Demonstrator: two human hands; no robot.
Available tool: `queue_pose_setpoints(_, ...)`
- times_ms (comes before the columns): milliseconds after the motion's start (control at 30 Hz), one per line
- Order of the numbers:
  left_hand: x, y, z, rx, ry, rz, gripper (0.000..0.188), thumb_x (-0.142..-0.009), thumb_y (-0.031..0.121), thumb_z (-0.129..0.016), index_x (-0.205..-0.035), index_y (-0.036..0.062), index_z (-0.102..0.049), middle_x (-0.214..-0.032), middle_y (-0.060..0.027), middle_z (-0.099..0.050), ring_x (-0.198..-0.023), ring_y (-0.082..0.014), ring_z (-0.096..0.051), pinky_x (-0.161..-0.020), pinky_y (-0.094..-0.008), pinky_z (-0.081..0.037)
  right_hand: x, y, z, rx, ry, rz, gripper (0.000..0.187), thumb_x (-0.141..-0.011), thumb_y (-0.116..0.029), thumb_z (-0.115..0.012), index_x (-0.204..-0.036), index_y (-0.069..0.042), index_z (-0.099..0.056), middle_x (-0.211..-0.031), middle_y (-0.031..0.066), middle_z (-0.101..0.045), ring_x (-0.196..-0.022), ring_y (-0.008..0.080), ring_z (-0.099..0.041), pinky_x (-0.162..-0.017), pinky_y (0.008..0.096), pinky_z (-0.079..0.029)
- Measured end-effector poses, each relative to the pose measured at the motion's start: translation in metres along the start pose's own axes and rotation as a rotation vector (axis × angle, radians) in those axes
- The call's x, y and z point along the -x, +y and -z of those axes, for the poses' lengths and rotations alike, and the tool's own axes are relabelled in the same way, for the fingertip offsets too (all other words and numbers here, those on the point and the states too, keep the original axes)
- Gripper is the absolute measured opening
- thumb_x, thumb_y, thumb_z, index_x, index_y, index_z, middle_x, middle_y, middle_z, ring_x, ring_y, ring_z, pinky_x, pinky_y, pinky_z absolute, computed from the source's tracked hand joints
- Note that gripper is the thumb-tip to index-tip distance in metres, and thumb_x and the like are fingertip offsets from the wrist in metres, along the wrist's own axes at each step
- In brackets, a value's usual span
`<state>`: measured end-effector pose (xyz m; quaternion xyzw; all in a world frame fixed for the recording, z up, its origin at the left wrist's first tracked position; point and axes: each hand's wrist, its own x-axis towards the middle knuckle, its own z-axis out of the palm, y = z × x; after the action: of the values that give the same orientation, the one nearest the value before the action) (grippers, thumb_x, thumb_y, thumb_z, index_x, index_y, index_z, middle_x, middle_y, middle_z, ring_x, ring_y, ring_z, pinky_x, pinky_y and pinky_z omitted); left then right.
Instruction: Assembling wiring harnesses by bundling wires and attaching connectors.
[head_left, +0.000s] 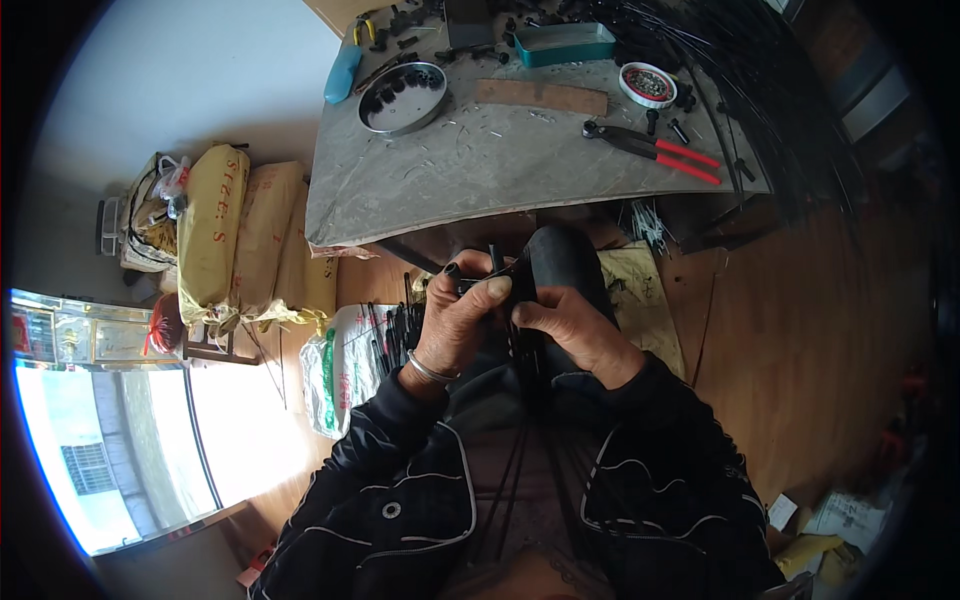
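Note:
Over my lap, in front of the table, both hands are closed on a bundle of thin black rods (pixel 524 355). My left hand (pixel 455 320) grips its upper part, thumb pressed against it, with a short dark stub poking up by the fingers. From the other side my right hand (pixel 580 330) pinches the bundle between thumb and bent fingers. Long thin rods trail from it down across my chest. Dark clothing blurs the bundle's lower part, and its exact kind cannot be made out.
On the grey table (pixel 420 185) are red-handled pincers (pixel 660 152), a round metal tray (pixel 403 98) of black parts, a wooden strip (pixel 541 97), a teal tin (pixel 565 45) and a small round dish (pixel 648 85). Black rods (pixel 790 110) heap at right. Yellow sacks (pixel 213 225) stand left.

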<state>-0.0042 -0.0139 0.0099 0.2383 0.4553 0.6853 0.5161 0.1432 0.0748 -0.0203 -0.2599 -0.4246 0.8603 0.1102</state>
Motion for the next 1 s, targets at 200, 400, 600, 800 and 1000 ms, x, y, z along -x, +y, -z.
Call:
queue_pose_setpoints(200,0.001,0.001,0.0,0.202,-0.142,0.103,0.024,-0.085,0.017,-0.072,-0.105,0.008,-0.062,-0.092,-0.0009,-0.064,-0.072,-0.0064,-0.055,-0.062,-0.0221,-0.046,0.01,-0.005,-0.001,0.132,-0.045,-0.002,0.038,-0.083,-0.034,-0.074,-0.097,0.001,-0.067,-0.087,0.0033,-0.066,-0.083,0.0099,-0.06,-0.079,0.0256,-0.046)
queue_pose_setpoints(400,0.007,0.001,-0.009,0.06,-0.106,-0.003,0.024,-0.087,0.019,-0.07,-0.107,0.0072,-0.062,-0.091,-0.0005,-0.063,-0.069,-0.0068,-0.054,-0.06,-0.0209,-0.043,0.013,0.002,0.0,0.12,-0.021,0.02,0.039,-0.081,-0.036,-0.075,-0.095,0.0,-0.067,-0.086,0.0028,-0.065,-0.082,0.009,-0.058,-0.077,0.0255,-0.045)
queue_pose_setpoints(600,0.005,-0.005,-0.005,0.154,-0.068,0.13,0.021,-0.09,0.019,-0.067,-0.106,0.0072,-0.061,-0.083,0.0007,-0.061,-0.062,-0.0064,-0.051,-0.056,-0.0204,-0.041,0.014,-0.002,-0.002,0.172,-0.013,0.049,0.037,-0.085,-0.036,-0.071,-0.095,-0.001,-0.068,-0.088,0.0017,-0.066,-0.083,0.0076,-0.057,-0.08,0.0239,-0.044)
queue_pose_setpoints(800,0.007,-0.002,-0.008,0.048,-0.038,0.006,0.019,-0.091,0.02,-0.065,-0.103,0.0078,-0.057,-0.08,-0.0007,-0.061,-0.058,-0.0065,-0.05,-0.053,-0.0205,-0.04,0.013,0.0,-0.001,0.169,-0.022,0.05,0.037,-0.086,-0.036,-0.07,-0.096,-0.001,-0.068,-0.09,0.0019,-0.066,-0.085,0.0077,-0.058,-0.082,0.0235,-0.044)
queue_pose_setpoints(1000,0.006,-0.002,-0.006,-0.015,-0.111,0.011,0.019,-0.091,0.02,-0.065,-0.103,0.0075,-0.057,-0.078,-0.0004,-0.061,-0.057,-0.006,-0.05,-0.053,-0.02,-0.039,0.011,0.003,0.01,0.098,-0.089,-0.021,0.038,-0.085,-0.036,-0.071,-0.099,0.0,-0.067,-0.092,0.0024,-0.066,-0.086,0.0092,-0.059,-0.081,0.0246,-0.045)
